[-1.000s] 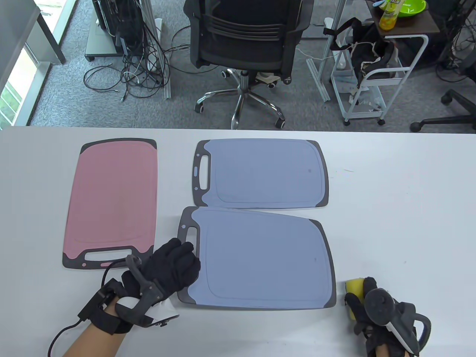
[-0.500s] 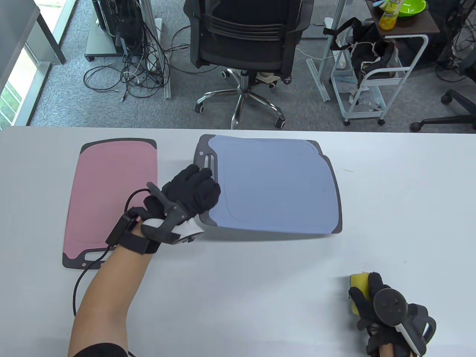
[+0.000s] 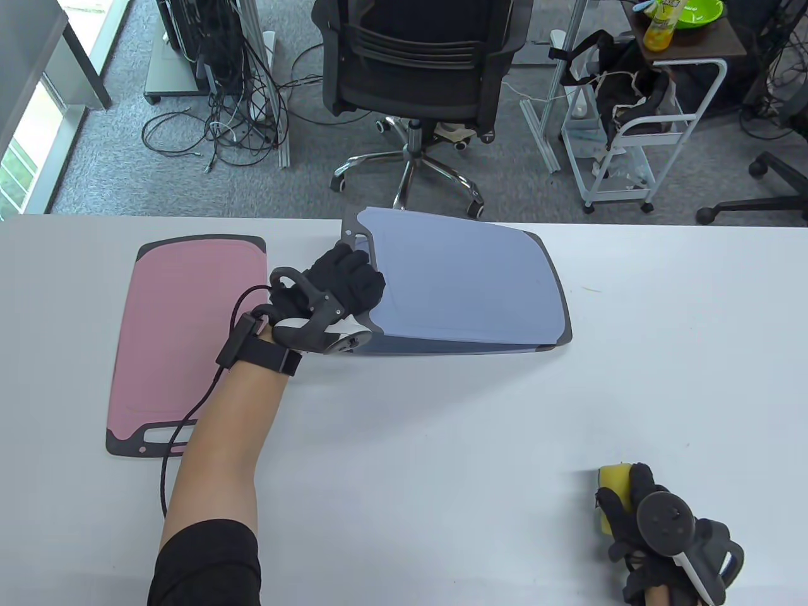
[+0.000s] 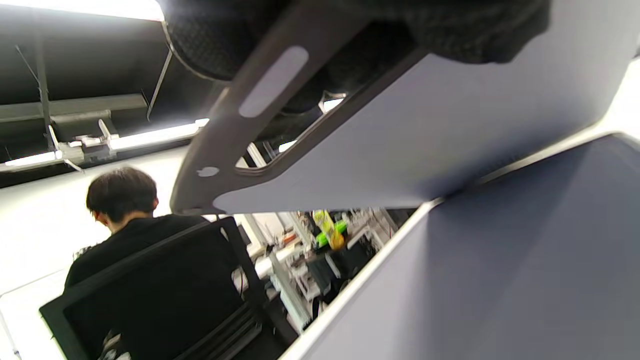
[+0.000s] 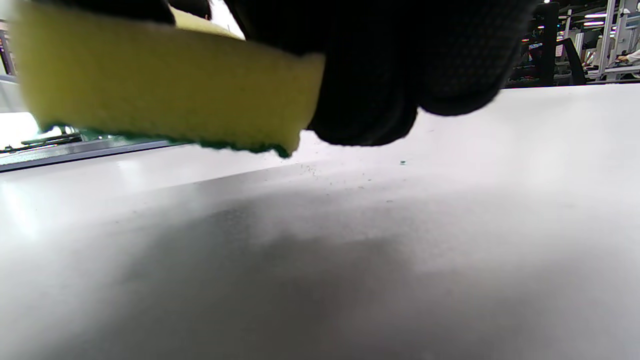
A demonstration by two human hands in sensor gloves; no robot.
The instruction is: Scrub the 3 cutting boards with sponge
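My left hand (image 3: 352, 278) grips the dark handle end of a blue cutting board (image 3: 461, 284) and holds it tilted, left side raised, over a second blue board (image 3: 442, 348) at the back of the table; only a front strip of that one shows. The left wrist view shows the held board (image 4: 400, 140) slanting above the lower board (image 4: 525, 260). A pink cutting board (image 3: 189, 334) lies flat at the left. Near the front right corner my right hand (image 3: 634, 505) grips a yellow sponge (image 3: 611, 485). In the right wrist view the sponge (image 5: 165, 85), green side down, hovers just above the white table (image 5: 350, 250).
The white table (image 3: 442, 442) is bare between the boards and the sponge. Beyond its far edge stand a black office chair (image 3: 416, 63), a white trolley (image 3: 637, 145) and floor cables (image 3: 233, 120). A person (image 4: 125, 220) sits behind a chair in the left wrist view.
My left hand lifted the near blue board from the table's front and carried it back over the far blue board, tilting it. The right hand stayed put with the sponge.
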